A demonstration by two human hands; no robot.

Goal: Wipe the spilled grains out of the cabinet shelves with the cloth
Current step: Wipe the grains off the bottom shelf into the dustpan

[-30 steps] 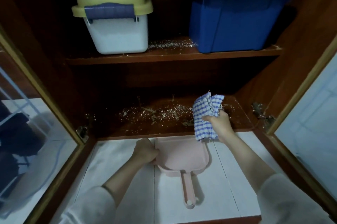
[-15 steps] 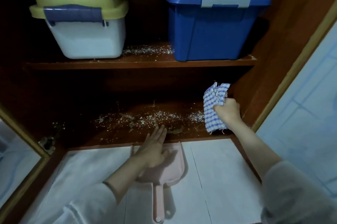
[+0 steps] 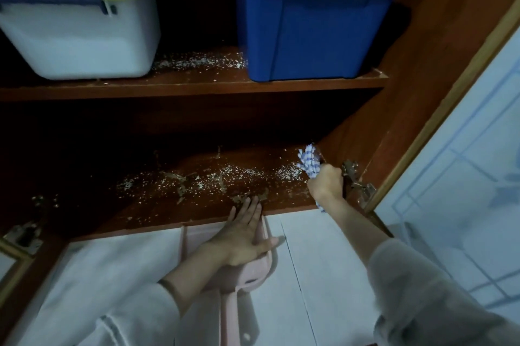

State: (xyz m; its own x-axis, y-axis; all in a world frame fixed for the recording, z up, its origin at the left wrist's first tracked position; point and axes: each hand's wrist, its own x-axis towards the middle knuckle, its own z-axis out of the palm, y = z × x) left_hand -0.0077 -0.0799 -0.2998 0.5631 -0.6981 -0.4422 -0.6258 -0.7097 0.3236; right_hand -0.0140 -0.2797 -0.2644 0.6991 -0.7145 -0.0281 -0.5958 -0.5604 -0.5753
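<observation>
Pale spilled grains (image 3: 202, 181) lie scattered across the dark wooden bottom shelf (image 3: 146, 213). More grains (image 3: 199, 60) lie on the upper shelf (image 3: 197, 86) between the two bins. My right hand (image 3: 326, 183) grips a bunched blue-and-white checked cloth (image 3: 309, 161) at the far right end of the bottom shelf, beside the cabinet wall. My left hand (image 3: 239, 236) presses flat, fingers straight, on a pink dustpan (image 3: 247, 275) lying on the floor against the shelf's front edge.
A white bin with a yellow lid (image 3: 78, 24) and a blue bin (image 3: 315, 19) stand on the upper shelf. A metal hinge (image 3: 357, 182) sits just right of my right hand. The open door (image 3: 455, 171) stands at right. White tiles (image 3: 323, 275) cover the floor.
My right hand carried the cloth further right and down into the bottom shelf's right corner. My left hand went from holding the dustpan's edge to lying flat on it.
</observation>
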